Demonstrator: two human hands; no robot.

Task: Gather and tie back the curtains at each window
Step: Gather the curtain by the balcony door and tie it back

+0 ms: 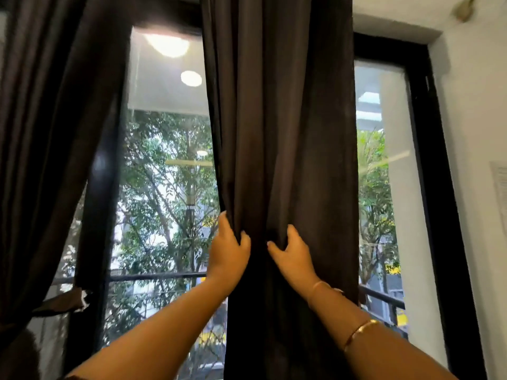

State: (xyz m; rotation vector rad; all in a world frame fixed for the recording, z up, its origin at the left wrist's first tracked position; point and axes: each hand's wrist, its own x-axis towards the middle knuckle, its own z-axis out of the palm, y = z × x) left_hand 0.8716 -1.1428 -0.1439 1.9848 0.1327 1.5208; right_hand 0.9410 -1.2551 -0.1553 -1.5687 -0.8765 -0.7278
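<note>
1. Head view: the dark curtain (285, 133) is being held down the middle of the window (430, 174).
2. Its left edge is being grasped by the curled fingers of the left hand (229, 250).
3. Its central folds are being pinched by the right hand (292, 255).
4. A second curtain (49, 133) is being kept gathered at the window's left edge.

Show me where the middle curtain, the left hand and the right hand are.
middle curtain (279, 133), head view, upper folds.
left hand (229, 253), head view, its back.
right hand (295, 257), head view, its back.
</note>
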